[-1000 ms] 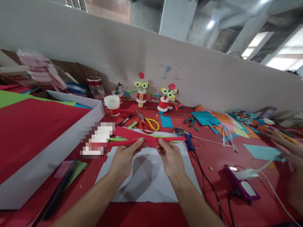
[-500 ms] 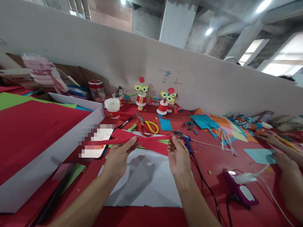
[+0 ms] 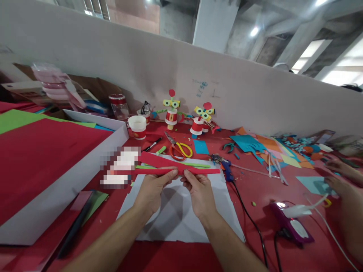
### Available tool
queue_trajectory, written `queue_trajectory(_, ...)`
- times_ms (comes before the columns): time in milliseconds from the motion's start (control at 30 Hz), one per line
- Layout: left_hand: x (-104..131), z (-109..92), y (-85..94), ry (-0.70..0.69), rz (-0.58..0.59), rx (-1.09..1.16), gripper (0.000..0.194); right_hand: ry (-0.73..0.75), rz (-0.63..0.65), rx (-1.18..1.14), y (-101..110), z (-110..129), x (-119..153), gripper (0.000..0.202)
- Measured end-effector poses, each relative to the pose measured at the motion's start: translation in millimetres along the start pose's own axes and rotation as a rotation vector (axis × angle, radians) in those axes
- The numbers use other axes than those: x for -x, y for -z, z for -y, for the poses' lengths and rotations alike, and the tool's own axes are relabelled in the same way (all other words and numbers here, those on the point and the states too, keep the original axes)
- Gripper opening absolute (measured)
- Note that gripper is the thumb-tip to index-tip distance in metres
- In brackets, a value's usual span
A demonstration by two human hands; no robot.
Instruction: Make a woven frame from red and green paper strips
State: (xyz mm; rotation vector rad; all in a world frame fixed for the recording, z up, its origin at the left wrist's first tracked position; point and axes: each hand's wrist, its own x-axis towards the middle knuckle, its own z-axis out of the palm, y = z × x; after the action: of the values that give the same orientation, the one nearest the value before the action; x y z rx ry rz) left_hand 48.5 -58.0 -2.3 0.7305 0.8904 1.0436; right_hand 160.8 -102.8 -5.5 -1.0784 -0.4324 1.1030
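Observation:
A long red paper strip (image 3: pixel 208 171) stretches sideways between my hands. My left hand (image 3: pixel 153 187) pinches it near the middle, thumb on top. Close beside it, my right hand (image 3: pixel 200 189) grips the same strip, and the two thumbs almost meet. Under the strip are a wider red paper piece (image 3: pixel 159 160) and green paper strips (image 3: pixel 195 165), lying over white sheets (image 3: pixel 181 223). Scissors (image 3: pixel 178 147) with red and yellow handles rest just beyond. A blue glue gun (image 3: pixel 227 170) lies right of the strip's end.
Paper-cup figures (image 3: pixel 171 115) stand by the wall, with stacked paper cups (image 3: pixel 137 127) to their left. A white box (image 3: pixel 70 170) holding coloured paper fills the left side. At right lie a purple power socket (image 3: pixel 292 223), cords and another person's hands (image 3: pixel 344 189).
My right hand has slid left along the red strip to beside my left hand, leaving the strip's right end free. The view has shifted slightly.

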Motion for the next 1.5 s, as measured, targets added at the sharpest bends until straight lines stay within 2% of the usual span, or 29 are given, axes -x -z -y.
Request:
queue_trajectory(100,-5,-1,3.6,-0.04,-0.077,-0.006,0.024,-0.012,-0.06,-0.012,2,6,-4,0.02)
queue_trajectory(267,-13,-11,11.4,-0.09,-0.157,0.039,0.024,0.063,-0.184,-0.111,12,23,-14,0.023)
queue_trajectory(533,-13,-21,14.8,-0.107,-0.187,0.117,0.024,0.107,-0.163,-0.097,13,25,-13,0.021)
queue_trajectory(733,-18,-26,19.1,-0.052,-0.224,0.228,0.026,0.168,-0.167,-0.161,12,22,-13,0.021)
queue_trajectory(800,-16,-24,17.3,-0.064,-0.207,0.248,0.025,0.136,-0.108,-0.156,10,17,-11,0.022)
queue_trajectory(900,-10,-14,11.2,-0.066,-0.121,0.211,0.023,0.064,0.009,-0.05,4,6,-6,0.029)
queue_trajectory(1000,-4,-6,5.9,0.015,-0.021,0.148,0.021,0.07,0.015,0.099,0,-2,-2,0.023)
queue_trajectory(1067,-3,-5,5.4,0.031,-0.029,0.153,0.02,0.059,-0.025,0.145,1,-1,-2,0.021)
queue_trajectory(1267,-13,-30,18.3,-0.022,-0.174,0.292,0.023,0.066,-0.147,0.021,9,16,-11,0.023)
queue_trajectory(1367,-21,-44,30.2,-0.103,-0.252,0.374,0.025,0.084,-0.16,-0.017,9,20,-11,0.022)
queue_trajectory(1500,-26,-52,40.8,-0.181,-0.28,0.438,0.024,0.093,-0.174,-0.048,6,18,-11,0.022)
